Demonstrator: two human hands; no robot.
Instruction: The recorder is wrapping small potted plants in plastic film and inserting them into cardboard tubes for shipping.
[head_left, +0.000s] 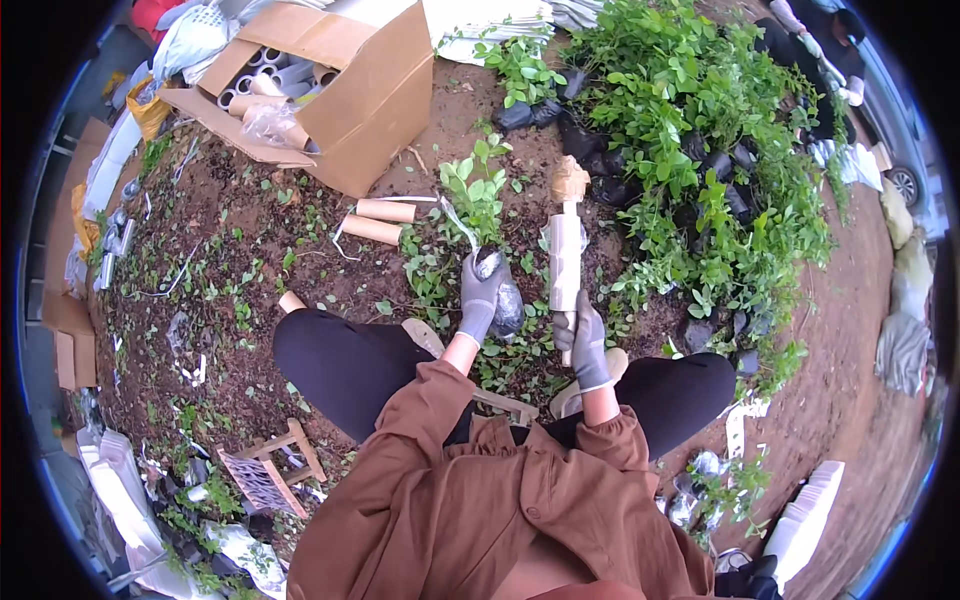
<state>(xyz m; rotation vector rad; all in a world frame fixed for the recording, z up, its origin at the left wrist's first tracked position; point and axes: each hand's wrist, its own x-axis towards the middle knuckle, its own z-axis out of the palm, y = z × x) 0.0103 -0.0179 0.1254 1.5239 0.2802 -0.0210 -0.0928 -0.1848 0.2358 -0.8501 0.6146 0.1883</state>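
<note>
Both gloved hands full, seedling and tool.
Left hand (480,297) grips green seedling in black plastic bag (505,300); right hand (585,345) clenched on white-wrapped wooden-topped stick (566,255), upright over weedy soil (250,270).

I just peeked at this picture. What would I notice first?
In the middle, the left hand holds a small green seedling in a dark bag, and the right hand holds a pale tube upright. A big heap of leafy seedlings fills the upper right, and an open cardboard box of tubes lies upper left.
</note>
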